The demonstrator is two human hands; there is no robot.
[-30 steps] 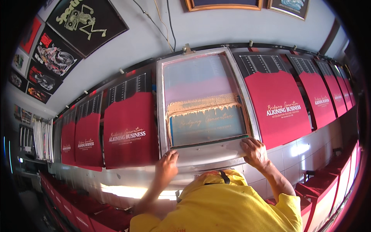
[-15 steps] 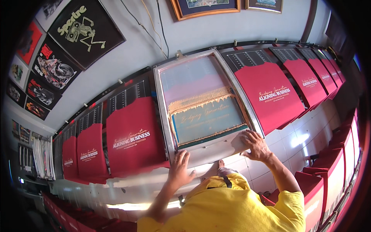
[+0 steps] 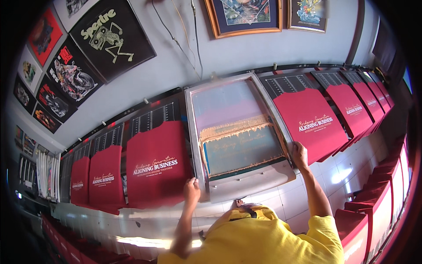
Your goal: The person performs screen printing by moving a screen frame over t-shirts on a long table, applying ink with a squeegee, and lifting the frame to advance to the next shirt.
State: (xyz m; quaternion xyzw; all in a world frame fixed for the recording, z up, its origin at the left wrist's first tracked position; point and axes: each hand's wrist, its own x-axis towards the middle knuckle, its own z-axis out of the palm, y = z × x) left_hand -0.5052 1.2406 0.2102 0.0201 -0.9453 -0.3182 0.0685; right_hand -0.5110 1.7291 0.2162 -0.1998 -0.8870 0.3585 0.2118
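A silk-screen printing frame [image 3: 192, 132] with a metal rim lies in front of me over a pallet in the row. Gold-coloured ink [image 3: 237, 126] forms a thick band across its mesh [image 3: 228, 99], with thinner traces lower down around the stencil area. My left hand [image 3: 191, 190] is closed around the near left corner of the rim. On the opposite side, my right hand [image 3: 300, 155] grips the rim near its lower right end. Whether the frame rests flat or is slightly raised, I cannot tell.
Printed red fabric panels lie on black pallets on both sides, including a left panel [image 3: 154, 189] and a right panel [image 3: 307, 105]. Behind runs a dark rail [image 3: 281, 69] along the wall. More red panels [image 3: 378, 193] stand behind me at right. Tiled floor [image 3: 281, 193] shows below.
Both hands have moved from lying open at the frame's near edge to gripping its two sides. The view has shifted, so the whole scene sits slightly lower and to the right.
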